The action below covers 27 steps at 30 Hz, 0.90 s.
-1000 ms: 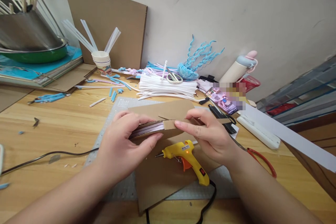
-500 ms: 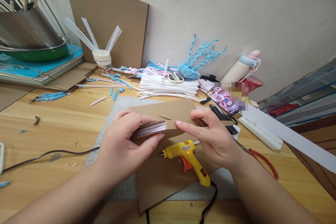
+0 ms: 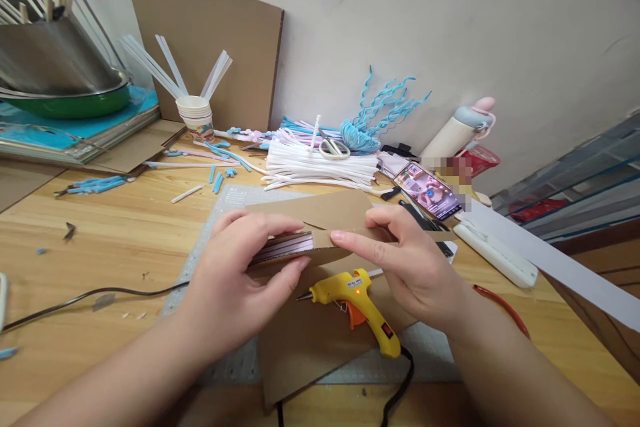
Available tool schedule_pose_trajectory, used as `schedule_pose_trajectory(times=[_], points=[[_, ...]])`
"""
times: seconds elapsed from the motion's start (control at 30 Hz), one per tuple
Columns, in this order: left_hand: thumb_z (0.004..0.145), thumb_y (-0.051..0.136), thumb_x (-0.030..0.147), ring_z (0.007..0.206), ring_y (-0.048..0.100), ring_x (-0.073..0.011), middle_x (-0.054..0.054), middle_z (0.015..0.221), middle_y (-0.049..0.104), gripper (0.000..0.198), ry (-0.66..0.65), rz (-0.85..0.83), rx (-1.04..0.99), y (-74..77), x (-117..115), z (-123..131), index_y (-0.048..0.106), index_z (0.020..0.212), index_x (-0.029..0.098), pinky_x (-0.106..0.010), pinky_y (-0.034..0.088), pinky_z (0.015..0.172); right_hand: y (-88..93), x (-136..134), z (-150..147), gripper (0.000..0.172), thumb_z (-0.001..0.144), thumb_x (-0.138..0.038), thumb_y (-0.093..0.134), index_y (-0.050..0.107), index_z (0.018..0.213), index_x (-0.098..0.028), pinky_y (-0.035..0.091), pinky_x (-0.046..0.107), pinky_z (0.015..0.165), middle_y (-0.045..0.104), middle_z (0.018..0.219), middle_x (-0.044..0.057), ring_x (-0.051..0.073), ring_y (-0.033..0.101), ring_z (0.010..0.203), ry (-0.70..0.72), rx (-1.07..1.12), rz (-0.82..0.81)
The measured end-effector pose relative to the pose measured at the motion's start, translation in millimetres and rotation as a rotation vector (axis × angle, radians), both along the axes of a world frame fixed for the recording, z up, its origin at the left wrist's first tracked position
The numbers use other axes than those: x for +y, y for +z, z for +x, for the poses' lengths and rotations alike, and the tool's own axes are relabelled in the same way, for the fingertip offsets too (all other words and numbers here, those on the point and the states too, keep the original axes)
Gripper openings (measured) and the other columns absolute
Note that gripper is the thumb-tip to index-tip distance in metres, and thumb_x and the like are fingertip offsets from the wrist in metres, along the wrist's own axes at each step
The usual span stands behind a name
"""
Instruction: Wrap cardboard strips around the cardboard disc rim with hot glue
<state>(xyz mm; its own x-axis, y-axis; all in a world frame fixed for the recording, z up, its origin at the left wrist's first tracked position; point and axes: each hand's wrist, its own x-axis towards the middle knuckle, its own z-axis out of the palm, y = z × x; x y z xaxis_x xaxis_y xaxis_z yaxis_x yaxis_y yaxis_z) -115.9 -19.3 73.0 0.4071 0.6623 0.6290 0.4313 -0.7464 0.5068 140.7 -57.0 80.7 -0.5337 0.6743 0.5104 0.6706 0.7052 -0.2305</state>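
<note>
My left hand (image 3: 227, 280) grips a layered cardboard piece (image 3: 286, 247) between thumb and fingers, with white layers showing along its edge. A narrow cardboard strip (image 3: 321, 241) lies over part of that edge and runs on under my right hand (image 3: 413, 267). My right index finger presses the strip against the edge, while the other fingers curl around it; its far end sticks out to the right. Below both hands a yellow hot glue gun (image 3: 357, 290) with an orange trigger and a lit light rests on a cardboard sheet (image 3: 295, 353).
A grey cutting mat (image 3: 227, 367) lies under the sheet. Behind are white pipe cleaners (image 3: 320, 170), scissors (image 3: 334, 147) and a paper cup (image 3: 195, 119) of glue sticks. To the right are a phone (image 3: 427, 190), a power strip (image 3: 495, 257) and a red handle (image 3: 505, 307).
My right fingertip and the strip's end have shifted slightly left along the edge, covering a bit more of the white layers. The glue gun stays where it was.
</note>
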Motion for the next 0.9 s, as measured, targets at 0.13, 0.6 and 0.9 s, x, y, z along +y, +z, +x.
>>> schedule_pose_trajectory(times=[0.13,0.6,0.9], points=[[0.091,0.069,0.025,0.081,0.067,-0.0128,0.006,0.093,0.074,0.019,-0.057,0.032,0.024,-0.5,1,-2,0.060,0.108,0.025,-0.033,0.046,0.086,-0.7,-2,0,0.086,0.090,0.009,0.039,0.035,0.156,-0.046,0.046,0.035,0.078,0.041,0.104,0.003,0.019,0.048,0.091,0.011,0.018,-0.019],[0.092,0.068,0.022,0.075,0.063,-0.0073,0.010,0.089,0.070,0.014,-0.092,-0.059,0.024,0.3,-1,-2,0.059,0.103,0.024,-0.032,0.041,0.089,-25.4,-11,1,0.070,0.093,-0.001,0.054,0.051,0.148,-0.044,0.052,0.031,0.073,0.044,0.112,0.004,0.018,0.055,0.092,-0.046,0.163,0.003],[0.091,0.068,0.022,0.074,0.062,-0.0068,0.011,0.087,0.070,0.014,-0.076,-0.054,0.025,1.8,-2,-3,0.059,0.102,0.025,-0.030,0.041,0.089,-26.8,-11,3,0.062,0.092,-0.008,0.064,0.060,0.140,-0.045,0.055,0.030,0.068,0.052,0.110,0.003,0.018,0.061,0.086,-0.095,0.172,0.062]])
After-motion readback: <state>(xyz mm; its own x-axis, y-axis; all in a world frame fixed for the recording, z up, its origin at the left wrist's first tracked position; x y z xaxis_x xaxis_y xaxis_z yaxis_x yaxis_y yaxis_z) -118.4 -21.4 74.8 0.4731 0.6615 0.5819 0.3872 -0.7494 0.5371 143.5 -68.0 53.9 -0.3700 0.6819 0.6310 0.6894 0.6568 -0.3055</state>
